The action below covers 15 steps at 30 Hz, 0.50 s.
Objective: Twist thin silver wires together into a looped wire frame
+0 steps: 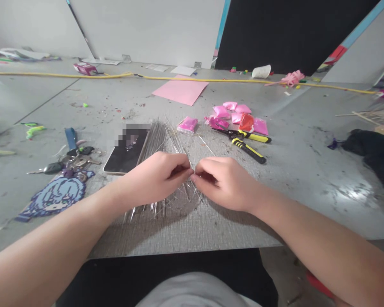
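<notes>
My left hand [163,175] and my right hand [228,181] meet at the fingertips in mid-view, just above the table. Both are closed in a pinch on what looks like a thin metal wire [193,171], mostly hidden by the fingers. Beneath and behind the left hand lies a bundle of straight silvery wires [156,136]. Loose wires and short bits [169,200] are scattered under both hands. Beyond the right hand rest pliers [248,143] with yellow and black handles.
Left of the wires lie a phone [128,153], keys [78,160] and a blue pixel-art piece [59,192]. Small pink packets [222,111] and a red one [246,123] sit behind the pliers. A pink sheet [182,91] and yellow cord [166,78] are farther back.
</notes>
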Each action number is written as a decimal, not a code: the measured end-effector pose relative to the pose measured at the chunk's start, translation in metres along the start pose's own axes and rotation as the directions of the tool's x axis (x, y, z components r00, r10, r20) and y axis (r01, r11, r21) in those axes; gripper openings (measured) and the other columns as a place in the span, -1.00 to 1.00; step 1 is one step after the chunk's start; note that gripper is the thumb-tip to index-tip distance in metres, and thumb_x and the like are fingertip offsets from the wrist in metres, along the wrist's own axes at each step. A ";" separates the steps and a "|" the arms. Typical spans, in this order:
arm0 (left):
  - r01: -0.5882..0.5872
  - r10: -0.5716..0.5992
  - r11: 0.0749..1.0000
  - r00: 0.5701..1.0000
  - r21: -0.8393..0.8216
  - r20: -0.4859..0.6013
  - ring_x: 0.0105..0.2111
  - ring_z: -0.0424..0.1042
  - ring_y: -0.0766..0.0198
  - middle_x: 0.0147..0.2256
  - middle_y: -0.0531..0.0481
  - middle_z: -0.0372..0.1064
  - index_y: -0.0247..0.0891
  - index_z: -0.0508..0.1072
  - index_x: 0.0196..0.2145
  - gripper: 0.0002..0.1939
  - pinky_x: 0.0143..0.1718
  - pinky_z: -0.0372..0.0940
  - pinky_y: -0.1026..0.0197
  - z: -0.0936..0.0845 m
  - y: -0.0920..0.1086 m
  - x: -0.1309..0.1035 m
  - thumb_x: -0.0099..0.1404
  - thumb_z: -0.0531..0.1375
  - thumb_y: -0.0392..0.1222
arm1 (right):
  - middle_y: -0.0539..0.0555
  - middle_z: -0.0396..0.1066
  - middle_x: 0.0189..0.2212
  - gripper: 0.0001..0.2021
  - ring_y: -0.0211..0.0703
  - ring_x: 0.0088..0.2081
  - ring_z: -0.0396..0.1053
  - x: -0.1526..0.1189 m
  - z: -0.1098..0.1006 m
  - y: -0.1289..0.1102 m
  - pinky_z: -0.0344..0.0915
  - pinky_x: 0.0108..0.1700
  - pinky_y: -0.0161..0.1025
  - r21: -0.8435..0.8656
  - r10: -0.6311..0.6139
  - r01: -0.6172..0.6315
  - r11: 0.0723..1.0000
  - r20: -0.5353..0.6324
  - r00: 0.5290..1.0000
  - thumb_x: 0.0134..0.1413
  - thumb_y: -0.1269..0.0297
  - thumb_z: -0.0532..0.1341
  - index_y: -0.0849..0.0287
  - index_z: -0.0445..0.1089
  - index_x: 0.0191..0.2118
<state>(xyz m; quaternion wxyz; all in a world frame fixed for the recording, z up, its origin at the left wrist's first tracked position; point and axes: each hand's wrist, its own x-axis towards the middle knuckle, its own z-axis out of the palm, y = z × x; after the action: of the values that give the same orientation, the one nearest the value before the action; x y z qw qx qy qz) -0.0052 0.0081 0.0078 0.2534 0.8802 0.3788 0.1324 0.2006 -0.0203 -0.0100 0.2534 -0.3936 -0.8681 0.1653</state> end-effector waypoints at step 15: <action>0.044 -0.046 0.997 0.999 -0.060 -0.027 -0.56 0.16 0.39 -0.55 0.13 0.25 -0.24 0.39 -0.35 -0.80 -0.50 0.07 0.30 -0.001 0.000 0.000 0.39 0.08 -0.13 | -0.05 0.23 -0.53 -0.82 -0.28 -0.47 0.18 0.000 0.001 0.003 0.08 -0.40 -0.29 0.044 0.034 -0.033 0.999 -0.033 0.999 0.24 0.30 0.16 0.18 0.24 -0.41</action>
<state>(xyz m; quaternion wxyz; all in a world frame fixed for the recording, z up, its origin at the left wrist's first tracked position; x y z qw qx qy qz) -0.0057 0.0081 0.0091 0.2771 0.8616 0.3979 0.1503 0.2020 -0.0181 -0.0121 0.2736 -0.4052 -0.8532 0.1816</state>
